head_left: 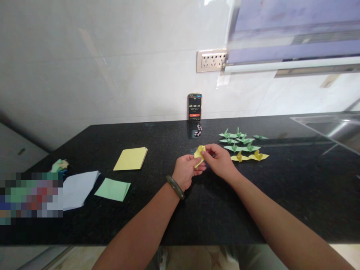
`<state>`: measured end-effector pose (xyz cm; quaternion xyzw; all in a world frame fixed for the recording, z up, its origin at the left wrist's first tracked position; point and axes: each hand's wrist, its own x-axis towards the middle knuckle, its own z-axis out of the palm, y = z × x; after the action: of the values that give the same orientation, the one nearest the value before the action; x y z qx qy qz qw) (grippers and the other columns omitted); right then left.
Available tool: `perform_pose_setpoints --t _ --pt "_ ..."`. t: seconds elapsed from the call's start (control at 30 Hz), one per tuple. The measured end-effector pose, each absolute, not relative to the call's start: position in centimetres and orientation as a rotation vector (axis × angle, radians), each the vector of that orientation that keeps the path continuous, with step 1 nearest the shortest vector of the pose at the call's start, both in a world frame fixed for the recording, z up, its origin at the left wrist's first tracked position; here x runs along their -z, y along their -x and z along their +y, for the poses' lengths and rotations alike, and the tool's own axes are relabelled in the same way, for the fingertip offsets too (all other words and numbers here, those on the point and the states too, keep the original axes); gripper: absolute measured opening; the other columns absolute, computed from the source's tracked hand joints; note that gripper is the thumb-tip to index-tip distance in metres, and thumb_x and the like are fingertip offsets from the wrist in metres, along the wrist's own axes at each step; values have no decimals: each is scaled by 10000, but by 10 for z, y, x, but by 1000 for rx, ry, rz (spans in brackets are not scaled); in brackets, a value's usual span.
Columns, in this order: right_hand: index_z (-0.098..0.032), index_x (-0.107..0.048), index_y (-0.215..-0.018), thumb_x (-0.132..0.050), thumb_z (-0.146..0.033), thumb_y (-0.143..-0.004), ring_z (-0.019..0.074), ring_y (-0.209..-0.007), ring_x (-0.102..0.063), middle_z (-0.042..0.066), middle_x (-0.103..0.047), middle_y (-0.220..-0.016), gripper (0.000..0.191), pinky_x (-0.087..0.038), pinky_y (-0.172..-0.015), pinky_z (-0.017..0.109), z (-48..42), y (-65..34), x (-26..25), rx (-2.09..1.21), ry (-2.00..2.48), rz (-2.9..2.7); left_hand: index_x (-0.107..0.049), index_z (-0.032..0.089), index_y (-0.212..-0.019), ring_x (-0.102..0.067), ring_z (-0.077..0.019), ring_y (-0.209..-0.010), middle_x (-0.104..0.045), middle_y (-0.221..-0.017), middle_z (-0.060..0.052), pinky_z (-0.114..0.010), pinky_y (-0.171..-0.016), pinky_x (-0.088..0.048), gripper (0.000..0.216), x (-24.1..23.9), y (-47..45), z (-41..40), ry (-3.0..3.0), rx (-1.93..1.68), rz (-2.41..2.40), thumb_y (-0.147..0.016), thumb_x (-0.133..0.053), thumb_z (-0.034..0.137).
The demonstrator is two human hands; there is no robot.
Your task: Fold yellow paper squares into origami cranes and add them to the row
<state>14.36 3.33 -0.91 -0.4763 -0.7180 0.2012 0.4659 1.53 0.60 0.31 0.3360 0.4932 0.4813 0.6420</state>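
Note:
My left hand (186, 171) and my right hand (219, 159) are both closed on a small, partly folded piece of yellow paper (199, 153), held just above the black countertop (197, 210). The left fingers grip it from below, the right fingers pinch its upper right side. A dark bangle (174, 186) sits on my left wrist. Just to the right of my hands lie several folded green paper cranes (238, 141) and two yellow paper cranes (249, 156).
A stack of yellow square sheets (131, 158), a green stack (113, 189) and a pale blue stack (77, 188) lie at the left. A phone (195, 107) showing a timer leans on the wall, a small beaded item (198, 129) before it. A sink (334, 129) lies far right.

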Motion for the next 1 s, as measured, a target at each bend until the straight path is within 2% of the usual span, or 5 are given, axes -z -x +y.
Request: perform_pose_setpoints --t 0.2,0.53,0.7,0.8,1.0 --pt "-169 -600 -734 -501 -202 -746 127 -570 -504 10 -564 -644 105 -401 -539 240 32 -142 7 -304 1244 -1785 -521 120 -671 -566 -86 -411 -592 -494 -5 -150 -384 -399 86 -5 -21 3 -844 -1113 1252 -721 -589 103" --pt "-162 -629 -864 -388 -215 -840 193 -784 -598 87 -659 -834 247 -452 -711 308 36 -148 5 -134 1207 -1862 -517 129 -680 -576 -99 -420 -615 -518 -21 -166 -389 -417 60 -2 -23 3 -921 -1095 1346 -720 -548 96" --pt "-145 -631 -906 -375 -275 -851 193 -697 -599 73 -646 -723 292 -469 -642 318 37 -151 1 -319 1271 -1748 -517 126 -688 -578 -100 -426 -614 -525 -27 -164 -390 -416 53 -1 -23 4 -926 -1092 1352 -717 -548 94" --pt "-145 -620 -939 -451 -310 -812 173 -667 -587 50 -635 -707 268 -473 -620 299 34 -150 0 -476 1247 -1686 -514 126 -704 -573 -92 -424 -611 -527 -22 -162 -399 -422 42 -2 -22 5 -921 -1103 1355 -732 -533 101" --pt "-143 -629 -904 -524 -247 -742 147 -637 -569 40 -634 -727 219 -459 -599 271 32 -146 3 -502 1197 -1783 -511 127 -694 -564 -83 -417 -590 -513 -6 -159 -405 -421 60 -6 -23 3 -920 -1108 1340 -747 -537 113"
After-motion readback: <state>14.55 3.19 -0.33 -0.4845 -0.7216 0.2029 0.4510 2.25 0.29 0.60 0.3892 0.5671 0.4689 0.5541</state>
